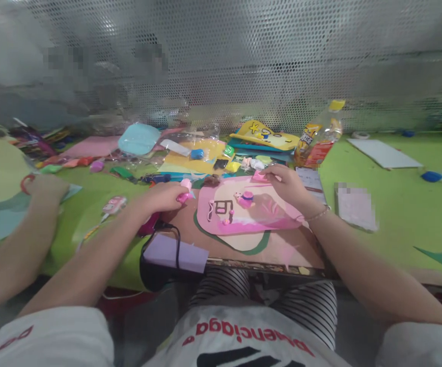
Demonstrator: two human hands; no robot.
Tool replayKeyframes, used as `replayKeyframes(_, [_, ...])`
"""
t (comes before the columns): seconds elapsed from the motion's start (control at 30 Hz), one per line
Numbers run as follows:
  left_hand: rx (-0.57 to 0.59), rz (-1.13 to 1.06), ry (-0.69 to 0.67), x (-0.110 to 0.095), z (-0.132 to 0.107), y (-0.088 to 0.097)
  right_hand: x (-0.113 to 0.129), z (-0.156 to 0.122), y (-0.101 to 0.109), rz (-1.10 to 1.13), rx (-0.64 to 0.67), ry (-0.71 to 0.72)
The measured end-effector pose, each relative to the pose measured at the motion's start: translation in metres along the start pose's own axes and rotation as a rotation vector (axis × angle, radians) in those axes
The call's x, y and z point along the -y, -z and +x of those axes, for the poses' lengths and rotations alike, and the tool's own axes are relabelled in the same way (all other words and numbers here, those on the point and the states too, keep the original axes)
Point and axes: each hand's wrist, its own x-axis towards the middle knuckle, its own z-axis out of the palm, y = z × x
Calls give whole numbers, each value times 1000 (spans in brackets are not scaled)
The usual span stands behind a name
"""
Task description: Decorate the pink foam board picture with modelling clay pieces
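Observation:
My left hand [167,198] is closed on a lump of pink clay [185,189], just left of a pink and cream paper cutout [213,189]. At the cutout's top edge, my right hand [285,184] pinches a small pink piece [259,176] that looks like clay too. A small snail-like clay figure [246,199] lies in the middle of the cutout. To its left are brown clay lines [224,207] forming a window-like frame. Under the cutout, a cream and green paper shape [257,248] shows along the lower edge. A lump of brown clay [211,181] sits at the upper left.
A co-worker's hand [51,187] holds red-handled scissors [26,183] at the left. A drink bottle [320,135] stands behind my right hand. Packets of coloured clay [233,166] and yellow paper [205,164] lie at the back. A black case [150,270] sits at the front edge.

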Motion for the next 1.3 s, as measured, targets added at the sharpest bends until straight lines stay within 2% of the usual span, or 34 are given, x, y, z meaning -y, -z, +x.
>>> replayKeyframes(0.03, [-48, -12, -17, -4, -1, 5, 3, 0, 0, 3, -1, 3])
replayKeyframes(0.1, [-215, -112, -4, -20, -1, 15, 11, -2, 1, 23, 1, 12])
replayKeyframes(0.2, [-462, -447, 64, -53, 5, 21, 28, -5, -2, 129, 59, 45])
replayKeyframes(0.27, [-546, -744, -26, -73, 15, 16, 38, -8, -5, 264, 117, 53])
replayKeyframes(0.33, [-551, -967, -107, -88, 27, 6, 45, -11, -9, 401, 163, 30])
replayKeyframes(0.43, [-473, -1106, -59, -97, 43, -9, 48, -12, -15, 486, 144, -45])
replayKeyframes(0.53, [-390, -1159, -26, -98, 51, -20, 46, -12, -18, 478, 59, -156])
replayKeyframes(0.63, [-386, -1145, -25, -96, 51, -27, 44, -11, -20, 532, 36, -251])
replayKeyframes(0.8, [-314, -1281, 79, -101, 45, -30, 43, -12, -25, 584, 70, -335])
replayKeyframes(0.97, [-289, -1331, 92, -103, 42, -28, 40, -13, -27, 758, 116, -405])
replayKeyframes(1.1, [-308, -1309, 74, -99, 44, -32, 40, -12, -26, 719, 130, -421])
replayKeyframes(1.3, [-271, -1418, 85, -99, 45, -38, 39, -12, -26, 674, 112, -406])
